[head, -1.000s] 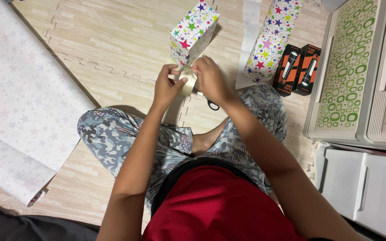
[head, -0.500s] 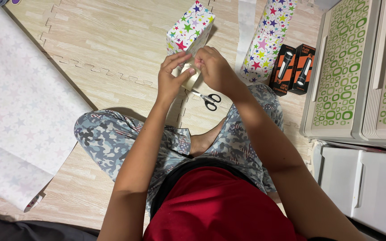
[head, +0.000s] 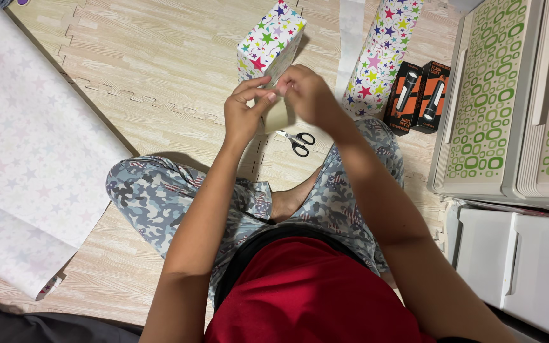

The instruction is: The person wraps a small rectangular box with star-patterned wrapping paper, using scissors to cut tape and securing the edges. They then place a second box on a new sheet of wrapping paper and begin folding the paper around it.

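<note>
My fingertips point(head: 273, 96) meet over the rim of a pale, cream-coloured roll of tape point(head: 279, 115), which sits below them, between my two palms. My left hand point(head: 244, 111) curls around its left side, thumb and forefinger pinched at the top edge; my right hand point(head: 307, 94) closes over it from the right, fingers bunched on the same spot. Just beyond my knuckles stands a star-patterned wrapped box point(head: 270, 39). Black-handled scissors point(head: 297, 141) lie on the wood-look foam floor point(head: 160, 76) just below the roll, near my knee.
</note>
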